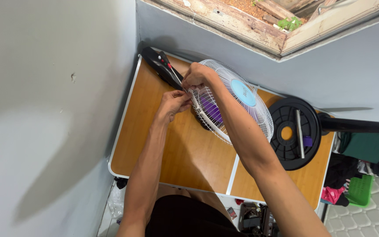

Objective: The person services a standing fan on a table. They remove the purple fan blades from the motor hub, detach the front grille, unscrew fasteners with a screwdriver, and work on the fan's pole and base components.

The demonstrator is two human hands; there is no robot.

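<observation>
A white wire fan guard [242,107] with a pale blue centre disc and purple blades inside stands on edge on the wooden folding table [185,153]. My left hand [173,103] pinches the guard's rim at its left edge. Just above it, my right hand [197,74] grips the same rim. A black fan body with red buttons [161,66] lies behind my hands near the wall corner.
A round black fan base [295,131] with a metal rod and a small purple part lies on the table's right side, its black pole reaching right. Grey walls close in on the left and back. A green basket [359,189] and clothes sit at the lower right.
</observation>
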